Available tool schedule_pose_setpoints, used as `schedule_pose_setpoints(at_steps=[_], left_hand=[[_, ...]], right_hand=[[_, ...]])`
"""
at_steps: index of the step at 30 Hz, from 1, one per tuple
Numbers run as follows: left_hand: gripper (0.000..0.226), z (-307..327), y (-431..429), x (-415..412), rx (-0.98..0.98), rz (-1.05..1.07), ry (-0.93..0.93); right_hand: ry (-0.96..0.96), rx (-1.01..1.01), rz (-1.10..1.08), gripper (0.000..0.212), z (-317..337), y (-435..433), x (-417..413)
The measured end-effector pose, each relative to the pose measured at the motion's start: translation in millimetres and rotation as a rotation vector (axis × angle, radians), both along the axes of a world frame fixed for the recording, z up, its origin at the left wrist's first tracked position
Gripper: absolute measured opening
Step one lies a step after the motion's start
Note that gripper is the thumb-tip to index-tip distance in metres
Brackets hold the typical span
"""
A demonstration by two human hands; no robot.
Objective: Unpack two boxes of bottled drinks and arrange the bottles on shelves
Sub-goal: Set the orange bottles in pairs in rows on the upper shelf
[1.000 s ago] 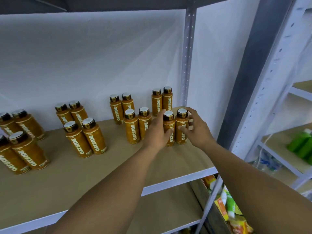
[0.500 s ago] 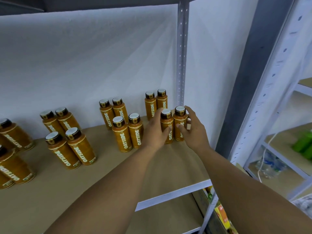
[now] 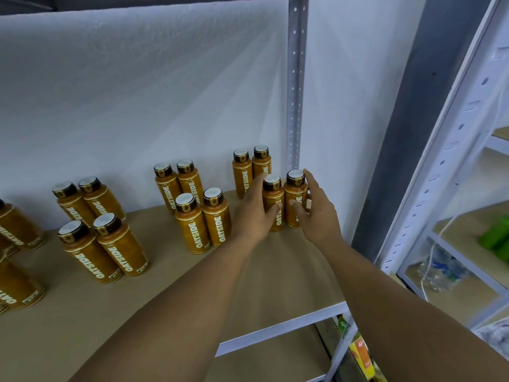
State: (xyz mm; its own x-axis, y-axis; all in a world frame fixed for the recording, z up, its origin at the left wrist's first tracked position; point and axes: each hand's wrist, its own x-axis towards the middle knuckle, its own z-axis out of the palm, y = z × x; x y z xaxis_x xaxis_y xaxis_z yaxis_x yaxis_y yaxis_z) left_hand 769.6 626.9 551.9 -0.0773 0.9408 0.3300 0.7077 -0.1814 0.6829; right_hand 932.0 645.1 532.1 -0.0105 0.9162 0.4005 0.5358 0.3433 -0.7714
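A brown shelf board (image 3: 261,274) is running along a white wall (image 3: 137,92), carrying orange Oatside bottles standing upright in pairs. At its far right end, beside the grey upright post (image 3: 296,78), the left hand (image 3: 254,213) is wrapping round the left bottle (image 3: 274,198) of a touching pair. The right hand (image 3: 316,213) is clasping the right bottle (image 3: 295,193), thumb across its label. A far pair (image 3: 242,173) is standing just behind them.
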Motion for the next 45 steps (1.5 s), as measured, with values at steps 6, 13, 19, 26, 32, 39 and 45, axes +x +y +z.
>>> schedule_pose_setpoints(at_steps=[6,13,19,26,32,39,45], left_hand=[[0.083,-1,3,1,0.006,0.006,0.001],[0.084,-3,2,2,0.006,0.006,-0.009],[0.083,-4,2,3,-0.001,-0.001,-0.024],[0.087,-5,1,3,0.000,-0.005,-0.051],[0.112,-12,-11,10,-0.111,0.059,-0.088],[0.106,-41,-48,3,-0.200,0.102,-0.126],[0.068,-43,-91,-25,-0.228,0.063,0.018]], right_hand=[[0.001,0.024,0.012,0.065,-2,3,3],[0.002,0.031,0.025,0.060,-3,-1,1],[0.006,0.022,0.039,0.059,-4,1,0],[-0.041,0.024,0.000,0.063,-8,3,2],[0.039,-0.045,0.005,0.074,-7,-4,2],[0.096,-0.219,-0.007,0.093,-27,-29,3],[-0.117,-0.229,0.000,0.080,-26,-74,-12]])
